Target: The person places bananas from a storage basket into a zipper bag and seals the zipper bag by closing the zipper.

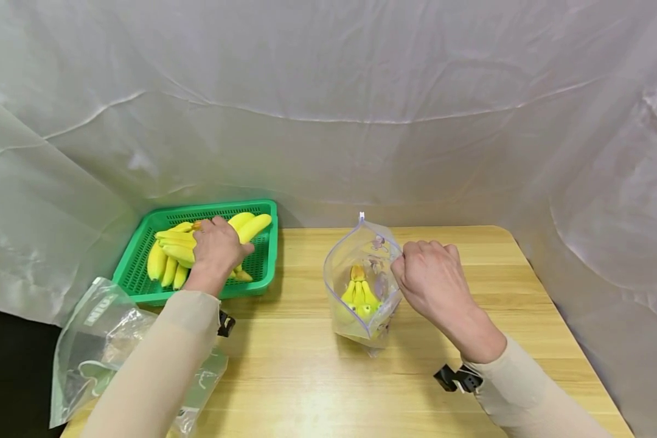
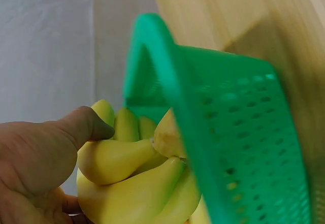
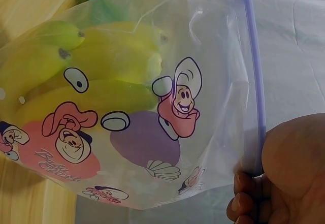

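My left hand (image 1: pixel 217 248) reaches into the green basket (image 1: pixel 274 243) and grips a bunch of bananas (image 2: pixel 134 196). In the left wrist view its thumb lies over the upper fruit, and its fingers are partly hidden beneath. More bananas (image 1: pixel 253 227) lie around this hand in the basket. With my right hand (image 1: pixel 432 274) I pinch the purple-edged rim of a clear zip bag (image 3: pixel 144 142), whose mouth gapes. Inside the bag sits another bunch of bananas (image 1: pixel 361 297). Cartoon figures and shells are printed on its side.
Another clear plastic bag (image 1: pixel 79 377) lies at the left front, partly under my left forearm. The wooden table (image 1: pixel 301 389) carries everything. Grey sheeting (image 1: pixel 328 152) hangs behind the table and along both sides.
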The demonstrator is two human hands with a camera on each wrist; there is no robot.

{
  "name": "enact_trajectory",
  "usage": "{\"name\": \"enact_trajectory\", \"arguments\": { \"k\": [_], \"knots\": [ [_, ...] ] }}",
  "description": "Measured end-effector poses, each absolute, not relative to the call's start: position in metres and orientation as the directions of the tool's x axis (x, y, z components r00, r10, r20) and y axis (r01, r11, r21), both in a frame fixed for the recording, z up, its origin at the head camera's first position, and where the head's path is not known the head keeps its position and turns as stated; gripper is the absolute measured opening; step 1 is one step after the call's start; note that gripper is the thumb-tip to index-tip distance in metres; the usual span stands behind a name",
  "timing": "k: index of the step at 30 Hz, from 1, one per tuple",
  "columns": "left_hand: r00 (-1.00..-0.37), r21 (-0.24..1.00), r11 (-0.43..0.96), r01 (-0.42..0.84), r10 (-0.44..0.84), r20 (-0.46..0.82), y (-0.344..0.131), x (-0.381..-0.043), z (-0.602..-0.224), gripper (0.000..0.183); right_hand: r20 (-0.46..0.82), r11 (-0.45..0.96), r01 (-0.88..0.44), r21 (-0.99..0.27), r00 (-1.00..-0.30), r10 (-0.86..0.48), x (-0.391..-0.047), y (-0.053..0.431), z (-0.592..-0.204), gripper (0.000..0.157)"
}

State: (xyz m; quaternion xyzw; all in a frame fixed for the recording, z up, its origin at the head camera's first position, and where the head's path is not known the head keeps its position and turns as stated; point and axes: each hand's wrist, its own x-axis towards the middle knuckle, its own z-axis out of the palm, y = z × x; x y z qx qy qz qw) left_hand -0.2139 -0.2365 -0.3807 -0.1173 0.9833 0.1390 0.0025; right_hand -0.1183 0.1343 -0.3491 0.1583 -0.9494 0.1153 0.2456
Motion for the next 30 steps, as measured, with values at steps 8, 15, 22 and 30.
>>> {"name": "enact_trajectory", "arguments": {
  "k": [8, 15, 22, 30],
  "knots": [
    [-0.985, 0.251, 0.960, -0.127, -0.152, 0.082, -0.217, -0.204, -0.349, 0.073, 0.504, 0.926, -0.352, -0.136, -0.829, -0.241, -0.118, 0.134, -0.348, 0.031],
    [-0.986, 0.209, 0.978, -0.019, -0.053, 0.160, -0.196, -0.186, -0.320, 0.066, 0.483, 0.926, -0.343, -0.156, -0.844, -0.231, -0.122, 0.131, -0.348, 0.030],
    [-0.975, 0.178, 0.982, 0.058, 0.017, 0.223, -0.183, -0.156, -0.291, 0.058, 0.452, 0.927, -0.330, -0.176, -0.864, -0.222, -0.125, 0.123, -0.349, 0.029],
    [-0.915, 0.118, 0.972, 0.205, 0.147, 0.375, -0.171, -0.115, -0.252, 0.045, 0.426, 0.929, -0.324, -0.180, -0.877, -0.224, -0.127, 0.111, -0.348, 0.028]
  ]
}}
